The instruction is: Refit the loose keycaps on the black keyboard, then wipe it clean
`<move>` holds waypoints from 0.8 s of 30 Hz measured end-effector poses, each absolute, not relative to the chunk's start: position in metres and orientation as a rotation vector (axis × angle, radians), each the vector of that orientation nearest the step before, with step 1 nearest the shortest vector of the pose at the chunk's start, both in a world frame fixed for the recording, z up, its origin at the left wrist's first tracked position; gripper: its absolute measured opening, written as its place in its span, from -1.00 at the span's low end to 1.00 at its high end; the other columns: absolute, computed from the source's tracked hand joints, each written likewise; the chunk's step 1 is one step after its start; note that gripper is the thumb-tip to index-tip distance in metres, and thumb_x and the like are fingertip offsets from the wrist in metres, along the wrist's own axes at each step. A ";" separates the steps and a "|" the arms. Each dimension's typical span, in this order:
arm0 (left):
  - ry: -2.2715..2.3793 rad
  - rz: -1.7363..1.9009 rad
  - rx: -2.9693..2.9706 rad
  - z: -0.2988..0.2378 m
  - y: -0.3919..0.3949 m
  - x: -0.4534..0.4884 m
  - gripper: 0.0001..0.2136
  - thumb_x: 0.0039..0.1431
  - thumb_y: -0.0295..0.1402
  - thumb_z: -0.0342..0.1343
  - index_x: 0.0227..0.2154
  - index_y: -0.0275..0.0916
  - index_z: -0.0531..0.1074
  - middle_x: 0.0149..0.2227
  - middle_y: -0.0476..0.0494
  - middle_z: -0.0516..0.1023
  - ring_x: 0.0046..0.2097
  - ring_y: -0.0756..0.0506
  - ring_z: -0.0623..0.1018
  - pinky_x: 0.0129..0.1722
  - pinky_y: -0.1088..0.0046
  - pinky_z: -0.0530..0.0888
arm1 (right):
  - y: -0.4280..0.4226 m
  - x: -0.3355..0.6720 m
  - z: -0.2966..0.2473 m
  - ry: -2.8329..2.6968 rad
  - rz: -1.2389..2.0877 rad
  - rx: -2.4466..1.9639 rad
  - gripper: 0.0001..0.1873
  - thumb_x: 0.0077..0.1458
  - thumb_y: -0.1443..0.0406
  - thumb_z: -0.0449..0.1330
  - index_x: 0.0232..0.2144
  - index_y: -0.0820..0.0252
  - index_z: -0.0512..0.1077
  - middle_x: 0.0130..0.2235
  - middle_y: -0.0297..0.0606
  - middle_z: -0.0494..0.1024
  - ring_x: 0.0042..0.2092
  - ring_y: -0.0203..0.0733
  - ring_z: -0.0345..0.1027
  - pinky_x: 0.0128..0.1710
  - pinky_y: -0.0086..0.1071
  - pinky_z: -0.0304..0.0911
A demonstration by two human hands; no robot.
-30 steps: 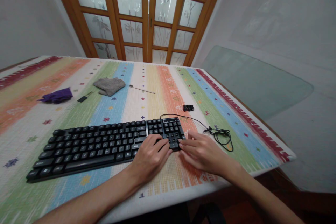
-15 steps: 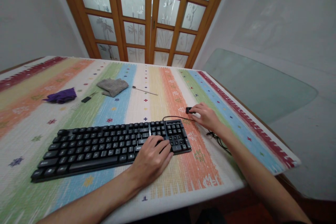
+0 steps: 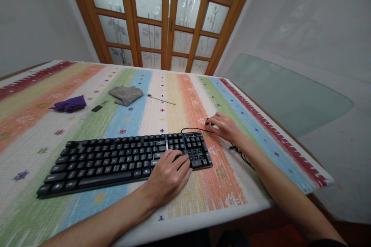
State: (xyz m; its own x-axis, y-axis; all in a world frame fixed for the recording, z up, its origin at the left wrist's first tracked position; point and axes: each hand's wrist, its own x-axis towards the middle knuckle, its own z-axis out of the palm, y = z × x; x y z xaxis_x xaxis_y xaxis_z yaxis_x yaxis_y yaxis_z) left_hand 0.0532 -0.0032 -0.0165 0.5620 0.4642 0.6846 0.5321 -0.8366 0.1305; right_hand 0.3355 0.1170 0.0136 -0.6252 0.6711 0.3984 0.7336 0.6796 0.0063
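Observation:
A black keyboard (image 3: 121, 158) lies across the striped table cover (image 3: 220, 185). My left hand (image 3: 169, 175) rests on its right front edge, fingers curled over the keys beside the number pad. My right hand (image 3: 224, 126) is further back, right of the keyboard, its fingertips pinched on small black keycaps (image 3: 208, 122) that lie on the cover. The keyboard's black cable (image 3: 240, 152) runs under my right wrist and coils by the forearm.
At the back left lie a grey cloth (image 3: 126, 95), a purple cloth (image 3: 69, 104), a small black tool (image 3: 96, 108) and a thin stick (image 3: 161, 99). The table edge runs close on the right. Wooden glazed doors (image 3: 171, 19) stand behind.
My right hand left the number pad's right edge and reached back to the small black keycaps. My left hand stayed on the keyboard.

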 end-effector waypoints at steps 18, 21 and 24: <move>-0.866 -1.119 -2.707 -0.017 -0.004 0.054 -0.90 0.26 -0.49 0.09 -0.25 -0.36 0.51 -0.27 -0.18 0.59 -0.16 -0.17 0.48 -0.15 0.20 0.47 | 0.054 0.273 0.036 -2.658 0.645 -0.749 -0.90 0.15 0.37 0.21 -0.28 0.20 0.54 -0.31 -0.25 0.59 -0.22 -0.18 0.35 -0.16 -0.26 0.26; -0.868 -1.119 -2.711 -0.017 -0.004 0.054 -0.90 0.26 -0.49 0.09 -0.25 -0.36 0.50 -0.27 -0.18 0.59 -0.16 -0.18 0.48 -0.15 0.19 0.48 | 0.051 0.269 0.038 -2.680 0.581 -0.699 -0.86 0.17 0.41 0.17 -0.32 0.21 0.55 -0.31 -0.22 0.58 -0.21 -0.18 0.35 -0.14 -0.25 0.25; -0.881 -1.105 -2.718 -0.016 -0.005 0.054 -0.89 0.26 -0.50 0.08 -0.24 -0.37 0.50 -0.27 -0.18 0.59 -0.16 -0.18 0.48 -0.15 0.19 0.48 | 0.045 0.264 0.040 -2.736 0.478 -0.717 -0.81 0.16 0.43 0.15 -0.38 0.21 0.56 -0.30 -0.21 0.57 -0.22 -0.18 0.33 -0.17 -0.26 0.23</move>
State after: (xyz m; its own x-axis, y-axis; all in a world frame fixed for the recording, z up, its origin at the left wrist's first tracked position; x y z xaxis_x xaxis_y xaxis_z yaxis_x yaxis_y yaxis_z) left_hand 0.0542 -0.0047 -0.0165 0.5752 0.4817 0.6612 0.5378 -0.8317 0.1381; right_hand 0.2642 0.0446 0.0395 -0.8403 0.5129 0.1757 0.4230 0.8229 -0.3794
